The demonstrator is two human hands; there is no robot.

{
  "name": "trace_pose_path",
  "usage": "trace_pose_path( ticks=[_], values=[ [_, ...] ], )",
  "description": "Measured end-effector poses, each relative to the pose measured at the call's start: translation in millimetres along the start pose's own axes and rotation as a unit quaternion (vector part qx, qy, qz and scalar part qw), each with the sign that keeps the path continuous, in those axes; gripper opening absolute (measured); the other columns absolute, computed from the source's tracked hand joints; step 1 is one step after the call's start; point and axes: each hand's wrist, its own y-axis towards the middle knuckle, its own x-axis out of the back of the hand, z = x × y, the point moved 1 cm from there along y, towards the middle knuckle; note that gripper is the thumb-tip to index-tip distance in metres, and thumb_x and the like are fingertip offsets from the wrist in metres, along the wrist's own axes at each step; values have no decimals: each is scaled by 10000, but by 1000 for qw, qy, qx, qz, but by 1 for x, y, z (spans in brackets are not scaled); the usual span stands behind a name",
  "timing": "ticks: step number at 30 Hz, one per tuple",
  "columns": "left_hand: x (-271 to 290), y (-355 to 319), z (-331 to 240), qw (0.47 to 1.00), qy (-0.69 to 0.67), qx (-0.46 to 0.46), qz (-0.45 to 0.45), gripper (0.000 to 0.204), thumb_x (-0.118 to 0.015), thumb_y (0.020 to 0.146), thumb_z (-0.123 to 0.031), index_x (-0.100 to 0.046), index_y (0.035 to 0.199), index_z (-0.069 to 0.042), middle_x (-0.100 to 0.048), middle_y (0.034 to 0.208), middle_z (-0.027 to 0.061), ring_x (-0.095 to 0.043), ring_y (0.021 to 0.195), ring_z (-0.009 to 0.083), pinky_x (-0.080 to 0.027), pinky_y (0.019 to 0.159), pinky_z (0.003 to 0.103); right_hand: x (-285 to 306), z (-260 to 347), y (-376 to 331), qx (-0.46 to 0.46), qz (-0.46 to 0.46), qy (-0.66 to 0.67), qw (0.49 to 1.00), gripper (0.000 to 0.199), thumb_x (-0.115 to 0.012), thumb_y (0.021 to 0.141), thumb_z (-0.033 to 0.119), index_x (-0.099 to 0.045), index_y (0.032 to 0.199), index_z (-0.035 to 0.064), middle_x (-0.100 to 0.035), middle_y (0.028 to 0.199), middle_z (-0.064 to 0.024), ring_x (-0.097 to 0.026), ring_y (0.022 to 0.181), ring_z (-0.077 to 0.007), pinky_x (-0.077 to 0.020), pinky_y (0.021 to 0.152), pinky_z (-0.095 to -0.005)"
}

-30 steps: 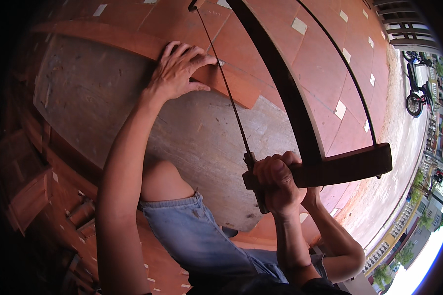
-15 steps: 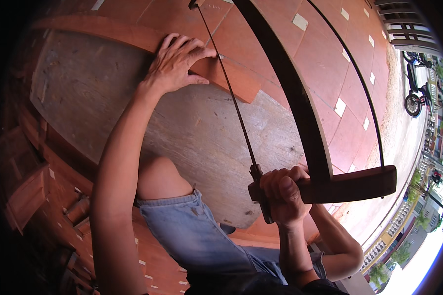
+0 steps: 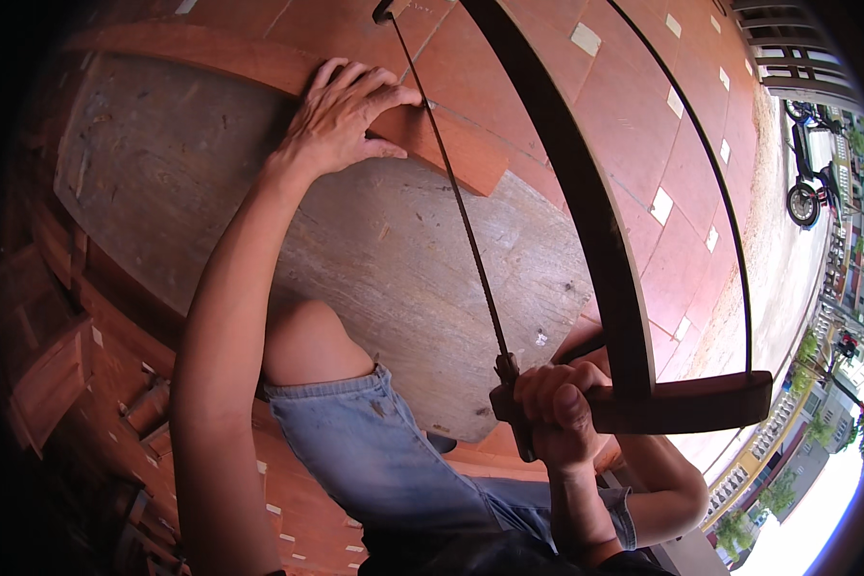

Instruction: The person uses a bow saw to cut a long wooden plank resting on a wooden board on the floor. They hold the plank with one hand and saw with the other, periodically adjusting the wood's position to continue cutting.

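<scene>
Dark reddish wooden pieces stand between eight and nine o'clock, with tiled floor on the far side. Rightward, a worn grey board fills the middle; along its far edge runs your long reddish-brown beam, from ten o'clock to its square end at one. At eleven, your left hand lies spread over the beam, fingers across its top, thumb apart on the near side. Press down firmly there so the beam can't creep. Your index fingertip sits right at the thin blade; I can't tell whether they touch, so mind that gap as you stroke. The blade slants over the beam at twelve; whether it sits in a cut is too small to tell. Sight along it and hold the line square. At two, the saw frame leans over the tiles; don't let it twist. Between four and five, your right hand is wrapped tightly round the saw's near end: draw long, even strokes with light pressure.
</scene>
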Motion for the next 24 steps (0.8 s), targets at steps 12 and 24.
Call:
trace_pose_path(
  ticks=[12,24],
  values=[
    [-9,7,0,999,5,20,36,705,-905,736,-413,-566,1345,-306,-583,1328,-10,-504,1354,256,-276,1240,535,-19,-52,114,-38,-54,21,998,379,-668,1022,166,-446,725,91,-443,659,-35,-415,619,-168,-438,673,-386],
    [-54,58,-35,650,-120,675,-326,896,-851,716,-258,-360,1334,166,-476,1270,286,-472,1256,391,-442,1093,519,-22,-49,107,-23,-50,14,998,332,-654,1029,107,-460,759,93,-430,658,-15,-395,611,-147,-412,650,-363]
  ],
)
